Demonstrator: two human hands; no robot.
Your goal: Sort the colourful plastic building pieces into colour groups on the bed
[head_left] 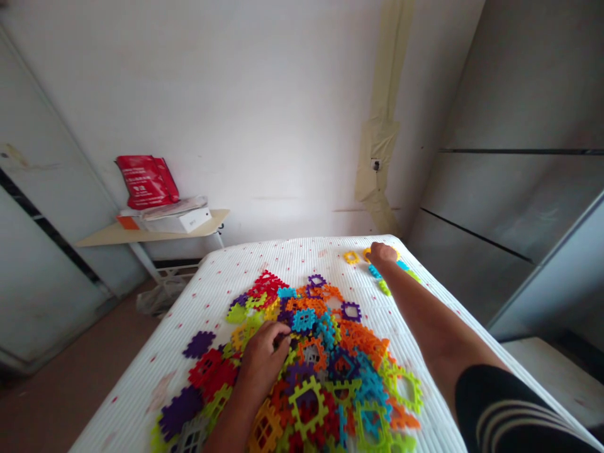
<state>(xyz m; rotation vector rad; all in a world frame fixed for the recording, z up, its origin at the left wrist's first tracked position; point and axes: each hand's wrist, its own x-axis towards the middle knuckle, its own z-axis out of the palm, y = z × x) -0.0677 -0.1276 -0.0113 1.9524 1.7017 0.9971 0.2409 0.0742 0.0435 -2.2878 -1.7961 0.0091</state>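
A large heap of interlocking plastic building tiles (309, 406) in several colours lies on the white bed cover. My left hand (267, 352) rests over the left-middle of this heap, its fingers curled; what they hold, if anything, is hidden. Reaching to the far right corner, my right hand (383, 253) is closed, fingertips down on a yellow tile (367, 254) that it partly covers. Beside it lie another yellow tile (352, 257), a blue tile (374, 271) and a green tile (384, 288). A blue square-framed tile (303, 320) is just right of my left hand.
The quilted white cover (207, 299) ends near a wall at the back. On the left, a small table (106, 236) bears a red bag (146, 182) and a white box (184, 220). A grey cabinet (514, 182) stands close on the right.
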